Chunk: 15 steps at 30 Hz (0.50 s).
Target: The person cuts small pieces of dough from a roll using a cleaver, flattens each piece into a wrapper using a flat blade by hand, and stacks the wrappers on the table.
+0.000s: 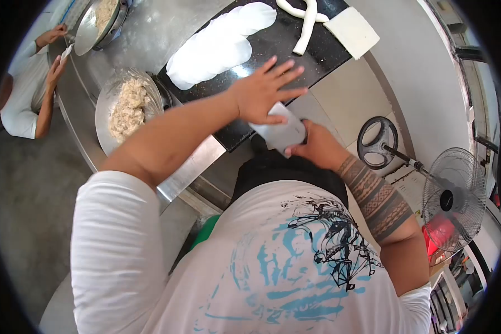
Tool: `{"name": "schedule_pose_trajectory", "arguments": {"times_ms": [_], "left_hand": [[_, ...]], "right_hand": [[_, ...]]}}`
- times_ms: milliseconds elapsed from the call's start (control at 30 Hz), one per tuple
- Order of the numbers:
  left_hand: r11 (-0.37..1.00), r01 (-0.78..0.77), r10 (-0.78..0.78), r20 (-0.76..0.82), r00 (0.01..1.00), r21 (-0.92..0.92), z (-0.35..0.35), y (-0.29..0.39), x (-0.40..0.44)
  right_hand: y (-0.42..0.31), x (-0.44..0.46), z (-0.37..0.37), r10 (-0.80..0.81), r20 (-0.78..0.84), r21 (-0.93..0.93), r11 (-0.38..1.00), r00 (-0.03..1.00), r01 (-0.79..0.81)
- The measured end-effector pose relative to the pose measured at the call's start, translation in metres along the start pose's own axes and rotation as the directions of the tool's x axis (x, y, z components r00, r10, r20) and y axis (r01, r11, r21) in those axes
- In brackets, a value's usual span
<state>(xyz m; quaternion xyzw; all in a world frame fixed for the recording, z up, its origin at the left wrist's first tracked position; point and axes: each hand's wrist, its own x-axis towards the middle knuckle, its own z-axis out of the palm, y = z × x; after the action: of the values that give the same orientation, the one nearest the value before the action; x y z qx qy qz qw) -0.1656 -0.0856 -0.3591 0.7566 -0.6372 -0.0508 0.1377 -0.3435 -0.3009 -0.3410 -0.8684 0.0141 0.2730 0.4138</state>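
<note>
My right hand (320, 146) is closed around the near end of a cleaver (278, 131), whose broad pale-grey blade points up and left; its handle is mostly hidden by the fingers. My left hand (267, 92) is spread open over the far end of the blade, thumb along it; whether the palm touches it I cannot tell. Beyond lies a black board (270, 53) with overlapping thin white dough wrappers (211, 50) on its left part. Two white dough ropes (307, 25) cross near its far edge. On the right corner sits a folded white cloth (352, 33).
A steel bowl of pale filling (129, 108) stands left of the board on the steel counter (150, 28). Farther left, a co-worker (28, 100) handles something small and white beside another bowl (97, 25). To my right are a black handwheel (377, 142) and a fan (451, 197).
</note>
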Motion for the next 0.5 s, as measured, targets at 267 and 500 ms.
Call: {"name": "schedule_pose_trajectory", "arguments": {"times_ms": [267,500], "left_hand": [[0.988,0.028,-0.018,-0.069,0.997,0.150,-0.002,-0.020,0.044],[0.982,0.091,-0.059,-0.187,0.981,0.167,-0.020,-0.048,0.032]], "right_hand": [[0.015,0.021,-0.037,-0.043,-0.073,0.033,0.998,0.996,0.045],[-0.015,0.039,-0.052,-0.010,-0.047,0.108,0.994,0.999,0.015]]}}
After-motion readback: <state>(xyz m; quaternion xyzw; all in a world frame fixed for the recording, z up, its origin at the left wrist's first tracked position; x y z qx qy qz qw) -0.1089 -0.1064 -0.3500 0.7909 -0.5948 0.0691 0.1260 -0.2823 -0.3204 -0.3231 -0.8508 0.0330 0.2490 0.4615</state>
